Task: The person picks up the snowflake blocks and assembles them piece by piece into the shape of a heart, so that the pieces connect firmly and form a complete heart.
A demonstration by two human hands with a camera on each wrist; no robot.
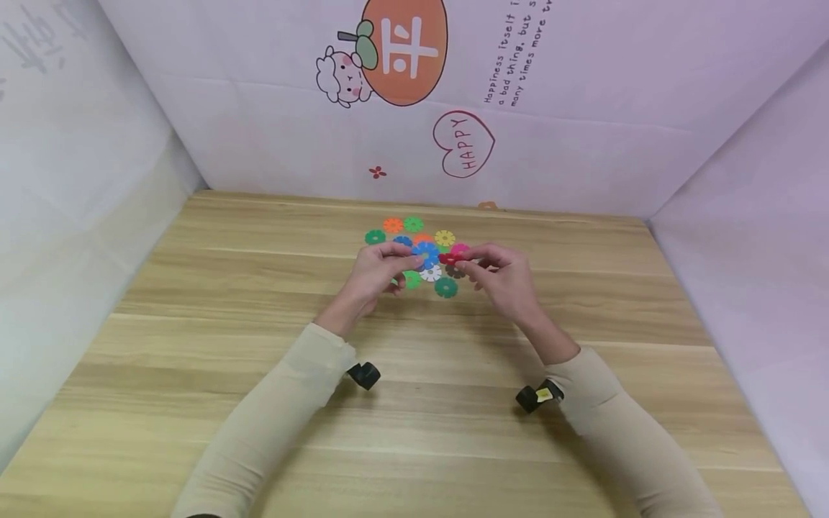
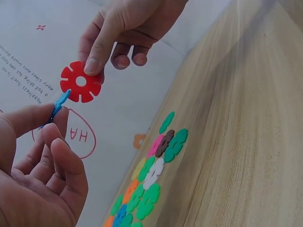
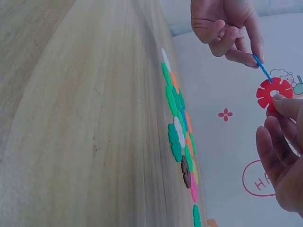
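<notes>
At nine o'clock, left hand (image 1: pixel 374 272) pinches blue disc (image 1: pixel 432 249) touching red disc (image 2: pixel 71 78) pinched by right hand (image 1: pixel 508 279) at three.

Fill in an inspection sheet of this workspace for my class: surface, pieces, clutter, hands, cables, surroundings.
Surface: wood-grain table.
Pieces: blue disc and red disc held up, edges meeting; whether slotted together is unclear. Loose discs in several colours lie grouped on the table.
Clutter: nothing seen.
Hands: left hand pinches the blue disc, right hand the red disc.
Cables: nothing seen.
Surroundings: pale walls, the far one printed.
</notes>
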